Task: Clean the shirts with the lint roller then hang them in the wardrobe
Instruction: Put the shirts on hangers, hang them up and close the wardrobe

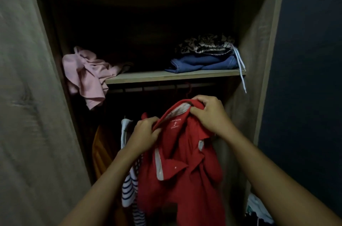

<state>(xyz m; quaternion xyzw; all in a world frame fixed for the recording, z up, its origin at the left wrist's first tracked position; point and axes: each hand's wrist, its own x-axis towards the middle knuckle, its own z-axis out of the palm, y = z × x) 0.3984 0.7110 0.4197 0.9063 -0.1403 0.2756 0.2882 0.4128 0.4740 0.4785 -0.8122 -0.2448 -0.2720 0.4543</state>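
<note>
Below the shelf [174, 76], 2 hands hold the red shirt [181, 163] up. The left hand [146, 134] pinches its collar and the right hand [210, 113] grips the collar top. With the collar bunched, the shirt may miss the rail [157, 89] under the shelf and drop.

One wide-angle camera, worn on the head, faces forward and slightly down into the open wardrobe [259, 50] from close by. Its shelf [148, 77] crosses the middle of the view. The door panel [27, 96] fills the left and a dark wall [311, 59] the right.
</note>
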